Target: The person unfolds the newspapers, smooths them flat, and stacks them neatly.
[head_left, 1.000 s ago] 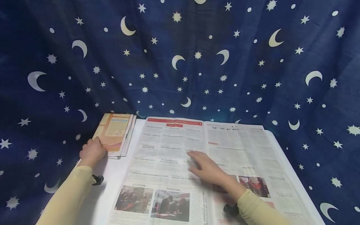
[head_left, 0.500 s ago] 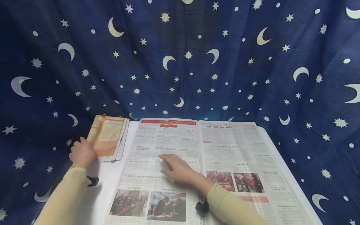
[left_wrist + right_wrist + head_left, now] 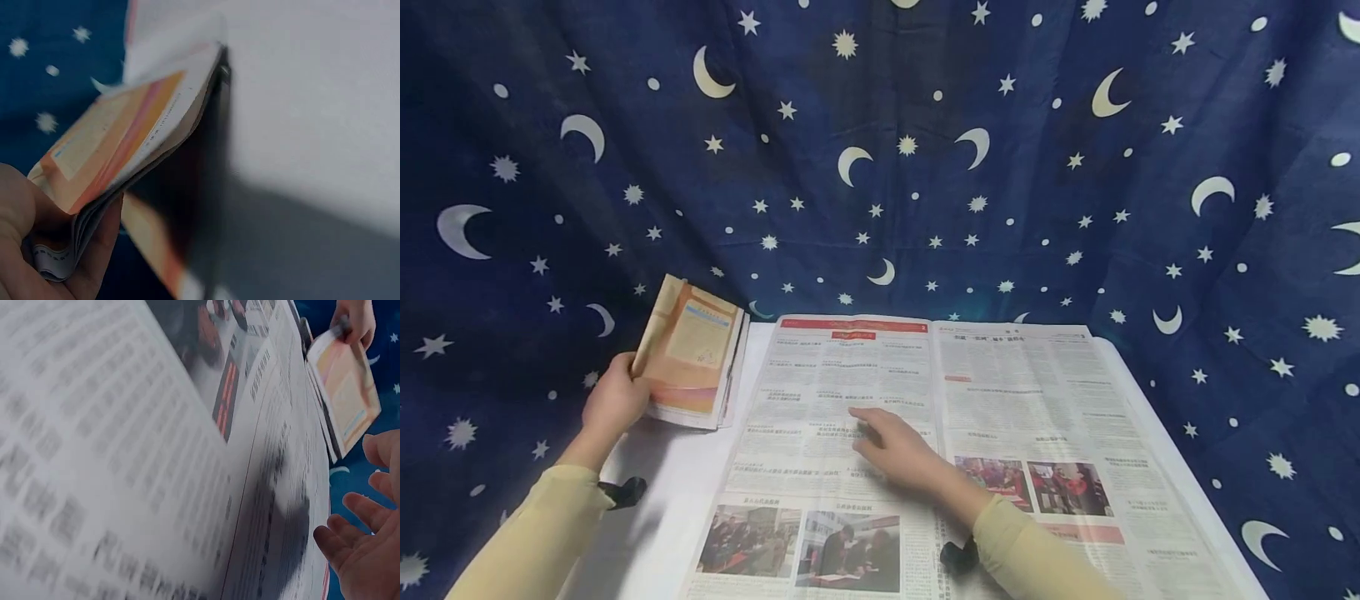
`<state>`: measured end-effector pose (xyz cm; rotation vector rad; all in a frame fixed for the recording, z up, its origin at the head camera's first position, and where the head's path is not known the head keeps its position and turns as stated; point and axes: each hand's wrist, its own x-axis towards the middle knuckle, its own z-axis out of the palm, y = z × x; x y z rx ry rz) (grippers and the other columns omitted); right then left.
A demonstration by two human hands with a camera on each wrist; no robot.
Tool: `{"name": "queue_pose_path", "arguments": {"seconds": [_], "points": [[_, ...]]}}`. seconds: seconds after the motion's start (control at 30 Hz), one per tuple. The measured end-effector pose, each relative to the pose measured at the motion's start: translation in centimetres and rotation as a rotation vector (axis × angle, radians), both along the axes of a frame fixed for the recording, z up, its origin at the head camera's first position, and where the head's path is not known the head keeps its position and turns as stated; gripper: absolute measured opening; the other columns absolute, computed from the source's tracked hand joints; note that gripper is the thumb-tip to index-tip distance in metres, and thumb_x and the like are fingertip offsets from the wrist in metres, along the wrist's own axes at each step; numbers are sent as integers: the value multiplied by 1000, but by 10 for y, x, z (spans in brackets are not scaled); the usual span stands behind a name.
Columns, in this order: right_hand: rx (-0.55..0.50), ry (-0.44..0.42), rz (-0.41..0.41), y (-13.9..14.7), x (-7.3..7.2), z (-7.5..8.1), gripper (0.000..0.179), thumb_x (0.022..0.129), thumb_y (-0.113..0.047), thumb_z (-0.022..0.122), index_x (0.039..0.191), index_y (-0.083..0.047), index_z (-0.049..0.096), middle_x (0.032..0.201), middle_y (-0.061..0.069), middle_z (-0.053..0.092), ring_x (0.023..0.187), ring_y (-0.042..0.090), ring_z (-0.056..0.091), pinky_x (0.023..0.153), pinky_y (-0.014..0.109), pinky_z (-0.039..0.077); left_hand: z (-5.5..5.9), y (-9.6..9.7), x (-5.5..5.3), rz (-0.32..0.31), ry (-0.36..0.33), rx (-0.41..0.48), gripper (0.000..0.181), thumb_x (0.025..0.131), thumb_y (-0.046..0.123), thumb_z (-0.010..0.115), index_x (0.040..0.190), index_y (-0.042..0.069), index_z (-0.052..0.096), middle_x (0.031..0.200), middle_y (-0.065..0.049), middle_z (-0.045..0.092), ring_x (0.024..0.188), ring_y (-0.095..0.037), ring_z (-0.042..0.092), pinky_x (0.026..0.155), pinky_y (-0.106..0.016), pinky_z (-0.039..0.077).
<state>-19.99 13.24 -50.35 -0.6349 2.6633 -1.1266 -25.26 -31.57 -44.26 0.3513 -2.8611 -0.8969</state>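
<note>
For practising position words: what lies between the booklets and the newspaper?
In the head view, only bare white tabletop lies between the booklets and the newspaper.

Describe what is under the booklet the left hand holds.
Below the booklet, the left wrist view shows part of an orange surface; the rest is covered, so its source is unclear.

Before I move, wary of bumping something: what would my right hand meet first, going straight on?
Likely the orange booklet in your left hand, though how high your right hand sits over the newspaper is unclear.
</note>
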Motion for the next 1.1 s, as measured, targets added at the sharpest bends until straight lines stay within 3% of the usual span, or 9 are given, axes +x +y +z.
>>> {"name": "queue_pose_path", "arguments": {"seconds": [0.1, 0.2, 0.33, 0.47, 0.53, 0.63, 0.77, 0.93, 1.1], "points": [[-37, -13, -68, 18, 0, 0, 55, 104, -36, 58, 156, -25, 45, 155, 0, 48, 141, 24, 47, 116, 48, 37, 16, 17, -6, -64, 97, 28, 51, 96, 5, 41, 145, -9, 40, 125, -37, 56, 94, -47, 57, 71, -56, 46], [-103, -61, -143, 36, 2, 1, 55, 103, -39, 60, 155, -27, 46, 155, 4, 48, 139, 27, 50, 114, 50, 40, 30, 38, -10, -102, 160, 102, 50, 98, 5, 42, 146, -7, 42, 122, -34, 58, 95, -43, 57, 72, -47, 46], [-226, -138, -221, 50, -1, 5, 60, 101, -48, 59, 155, -29, 44, 155, 4, 48, 138, 29, 51, 112, 50, 42, 41, 72, -12, -154, 178, 314, 50, 102, 5, 44, 150, -4, 38, 123, -31, 55, 90, -29, 58, 68, -32, 52], [-385, -183, -291, 53, -10, 14, 66, 101, -52, 58, 158, -24, 39, 153, 2, 51, 140, 27, 49, 114, 50, 40, 39, 114, -10, -203, 116, 587, 51, 105, 4, 46, 153, 0, 34, 115, -27, 56, 77, -13, 59, 58, -23, 55], [-494, -215, -322, 52, -16, 19, 69, 103, -50, 57, 160, -18, 34, 152, 5, 52, 138, 28, 50, 114, 49, 41, 34, 137, -8, -212, 67, 697, 52, 105, 4, 47, 155, 2, 32, 114, -22, 57, 76, -8, 61, 60, -23, 56], [-667, -296, -361, 51, -23, 25, 74, 104, -50, 54, 162, -14, 26, 152, 13, 50, 135, 31, 54, 110, 46, 46, 24, 172, 0, -219, -10, 794, 56, 105, 6, 49, 157, 5, 29, 118, -22, 61, 82, -13, 64, 65, -25, 56], [-789, -378, -410, 56, -29, 29, 76, 105, -50, 49, 164, -12, 20, 155, 18, 45, 136, 35, 52, 109, 45, 47, 2, 216, 11, -236, -81, 832, 57, 105, 10, 51, 157, 9, 30, 133, -24, 59, 102, -26, 68, 81, -35, 60], [-745, -385, -479, 66, -31, 25, 70, 103, -28, 53, 164, -15, 20, 149, 13, 51, 130, 31, 58, 103, 40, 52, -30, 256, 25, -285, -133, 824, 59, 104, 17, 53, 157, 9, 29, 139, -19, 59, 118, -31, 66, 97, -43, 56], [-559, -337, -547, 79, -26, 9, 70, 99, -12, 52, 163, -15, 23, 142, 14, 59, 118, 27, 66, 93, 37, 57, -51, 275, 39, -351, -199, 834, 63, 105, 18, 51, 159, 5, 22, 140, -20, 58, 119, -31, 66, 99, -42, 55]]}}
